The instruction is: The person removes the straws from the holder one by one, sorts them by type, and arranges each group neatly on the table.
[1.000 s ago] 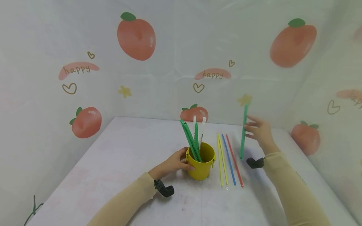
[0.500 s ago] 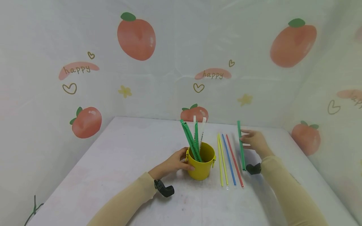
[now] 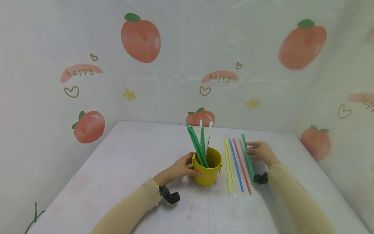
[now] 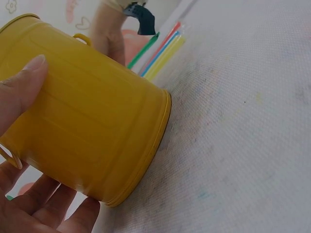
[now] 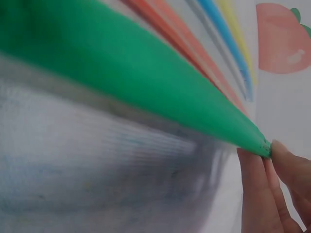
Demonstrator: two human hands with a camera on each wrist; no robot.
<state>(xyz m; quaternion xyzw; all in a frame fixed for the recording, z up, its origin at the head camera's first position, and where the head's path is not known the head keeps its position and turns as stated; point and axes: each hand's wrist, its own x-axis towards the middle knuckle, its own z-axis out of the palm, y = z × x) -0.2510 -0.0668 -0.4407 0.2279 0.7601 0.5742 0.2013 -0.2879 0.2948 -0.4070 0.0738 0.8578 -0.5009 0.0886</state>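
My left hand [image 3: 178, 168] grips the side of a small yellow bucket [image 3: 206, 177], which stands upright on the table. In the left wrist view the thumb and fingers lie round the bucket's wall [image 4: 97, 111]. Several paper-wrapped straws, green ones [image 3: 194, 143] and white ones [image 3: 209, 131], lean inside it. To the right, my right hand [image 3: 263, 153] pinches a green-wrapped straw [image 3: 248, 159] close to the tabletop. The right wrist view shows that green straw [image 5: 146, 77] between thumb and fingers near its far end; whether it touches the table I cannot tell.
Between bucket and right hand lie two yellow straws [image 3: 230, 169], a blue straw [image 3: 237, 167] and a red straw [image 3: 243, 169], side by side in clear wrappers. Behind the white table [image 3: 131, 156] hangs a fruit-printed cloth [image 3: 181, 48].
The right hand has brought the green straw down and slightly left, from upright in the air to low alongside the red straw. The left hand and bucket have stayed put.
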